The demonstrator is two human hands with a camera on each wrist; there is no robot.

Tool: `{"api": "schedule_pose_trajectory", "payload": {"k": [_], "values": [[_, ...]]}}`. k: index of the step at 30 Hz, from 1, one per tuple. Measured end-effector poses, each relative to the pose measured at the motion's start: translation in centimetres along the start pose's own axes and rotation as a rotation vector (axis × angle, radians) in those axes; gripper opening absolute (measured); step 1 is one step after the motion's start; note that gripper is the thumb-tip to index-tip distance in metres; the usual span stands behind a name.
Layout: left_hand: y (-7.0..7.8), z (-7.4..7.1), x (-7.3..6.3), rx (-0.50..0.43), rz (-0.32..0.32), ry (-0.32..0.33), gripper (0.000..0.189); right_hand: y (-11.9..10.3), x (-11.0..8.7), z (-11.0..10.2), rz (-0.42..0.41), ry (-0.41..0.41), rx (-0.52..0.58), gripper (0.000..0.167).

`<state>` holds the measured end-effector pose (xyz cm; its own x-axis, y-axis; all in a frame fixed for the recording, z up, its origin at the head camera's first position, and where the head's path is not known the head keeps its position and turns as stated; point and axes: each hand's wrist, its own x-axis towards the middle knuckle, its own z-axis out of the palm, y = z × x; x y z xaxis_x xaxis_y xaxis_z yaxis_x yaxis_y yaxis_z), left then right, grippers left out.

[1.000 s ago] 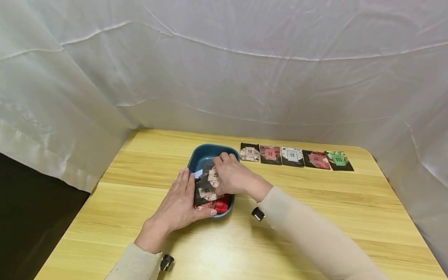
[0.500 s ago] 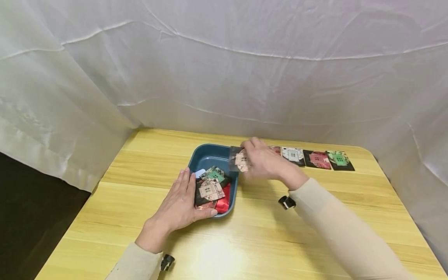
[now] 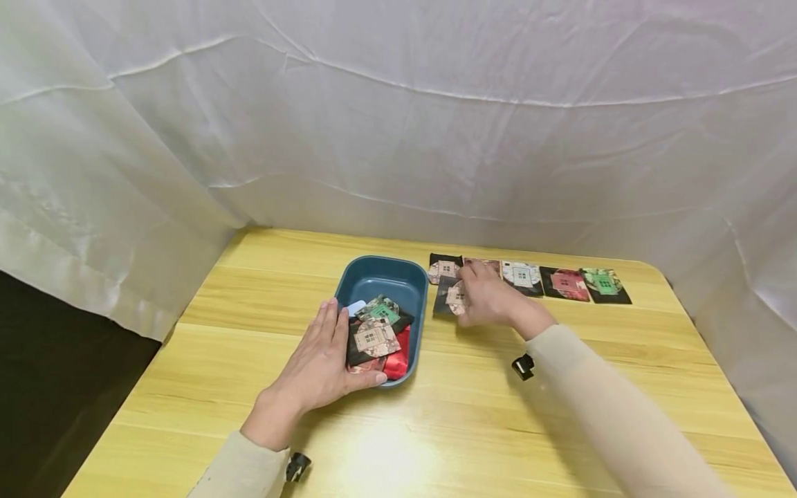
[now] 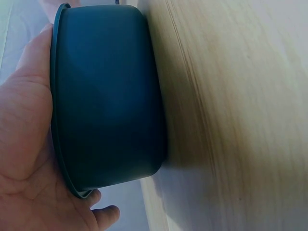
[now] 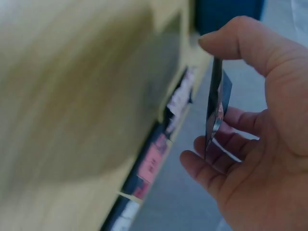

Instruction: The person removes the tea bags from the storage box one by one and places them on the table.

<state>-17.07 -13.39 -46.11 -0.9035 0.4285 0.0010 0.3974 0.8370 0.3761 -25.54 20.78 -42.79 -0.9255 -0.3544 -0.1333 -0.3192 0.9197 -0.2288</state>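
Pinching dark packet point(image 3: 447, 297), right hand point(image 3: 495, 301) partly hiding it

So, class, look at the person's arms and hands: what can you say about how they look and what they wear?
The hands are bare. The long sleeves look pale beige and plain, reaching down to the wrists. Beside the end of each sleeve sits a small black fitting with a pale part. No cables show.
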Motion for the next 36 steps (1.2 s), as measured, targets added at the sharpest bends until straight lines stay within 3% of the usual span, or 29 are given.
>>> {"api": "schedule_pose_trajectory", "payload": {"k": [6, 14, 36], "values": [[0.0, 0.0, -0.1, 0.001, -0.003, -0.002, 0.136, -0.3, 0.4, 1.4, -0.050, -0.002, -0.014, 0.088], [0.0, 0.0, -0.1, -0.001, -0.002, -0.001, 0.135, -0.8, 1.0, 2.1, -0.047, -0.060, -0.052, 0.087], [0.0, 0.0, 0.0, 0.000, -0.001, -0.001, 0.135, -0.3, 1.7, 2.5, -0.027, -0.081, -0.069, 0.088]]}}
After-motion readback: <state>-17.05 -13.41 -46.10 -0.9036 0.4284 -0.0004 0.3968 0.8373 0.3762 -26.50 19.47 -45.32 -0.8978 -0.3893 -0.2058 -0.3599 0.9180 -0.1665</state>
